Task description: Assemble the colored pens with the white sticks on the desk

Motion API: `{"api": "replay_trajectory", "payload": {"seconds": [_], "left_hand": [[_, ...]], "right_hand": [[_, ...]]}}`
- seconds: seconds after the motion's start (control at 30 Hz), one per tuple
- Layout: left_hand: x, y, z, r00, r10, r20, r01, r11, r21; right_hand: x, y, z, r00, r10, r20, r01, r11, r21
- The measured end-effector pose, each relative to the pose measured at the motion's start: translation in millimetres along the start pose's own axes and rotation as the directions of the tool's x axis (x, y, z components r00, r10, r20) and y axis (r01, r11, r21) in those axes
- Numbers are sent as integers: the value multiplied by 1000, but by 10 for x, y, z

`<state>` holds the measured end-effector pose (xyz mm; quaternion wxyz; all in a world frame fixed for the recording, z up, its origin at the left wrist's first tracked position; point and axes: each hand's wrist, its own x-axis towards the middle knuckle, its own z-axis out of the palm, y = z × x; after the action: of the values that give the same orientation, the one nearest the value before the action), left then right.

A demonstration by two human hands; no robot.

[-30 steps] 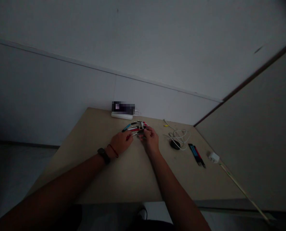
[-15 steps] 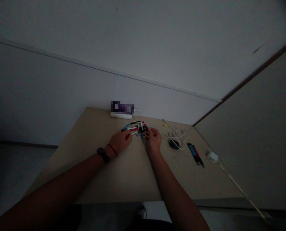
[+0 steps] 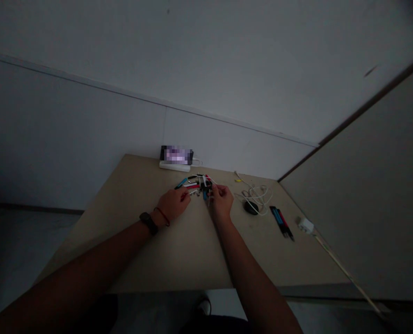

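Note:
A small heap of pens and markers (image 3: pixel 196 183) in red, blue, black and white lies on the beige table (image 3: pixel 178 250). My left hand (image 3: pixel 173 204), with a dark watch and a red cord on the wrist, rests closed at the heap's near left edge, its fingertips on a pen. My right hand (image 3: pixel 221 200) sits at the heap's right side, fingers pinched on a thin light pen. The room is dim and small details are hard to make out.
A phone on a white block (image 3: pixel 176 159) leans by the wall behind the heap. To the right lie a coiled white cable (image 3: pixel 260 195), a black round object (image 3: pixel 251 208), a few blue, red and black pens (image 3: pixel 282 222) and a white plug (image 3: pixel 305 225). A partition stands at right.
My right hand has shifted a little right and away from the heap, pinching a thin pen. My left hand has barely moved.

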<state>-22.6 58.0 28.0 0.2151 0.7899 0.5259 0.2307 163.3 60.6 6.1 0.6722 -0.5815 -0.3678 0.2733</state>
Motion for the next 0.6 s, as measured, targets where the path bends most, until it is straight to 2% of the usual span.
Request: {"api": "replay_trajectory", "payload": {"seconds": [0.37, 0.6], "left_hand": [[4, -22, 27, 1000, 1, -11, -1, 1000, -15], [10, -2, 5, 1000, -9, -1, 9, 1000, -6]], "right_hand": [[22, 58, -15, 999, -3, 38, 3, 1000, 1], [39, 87, -10, 998, 8, 60, -3, 997, -75]]}}
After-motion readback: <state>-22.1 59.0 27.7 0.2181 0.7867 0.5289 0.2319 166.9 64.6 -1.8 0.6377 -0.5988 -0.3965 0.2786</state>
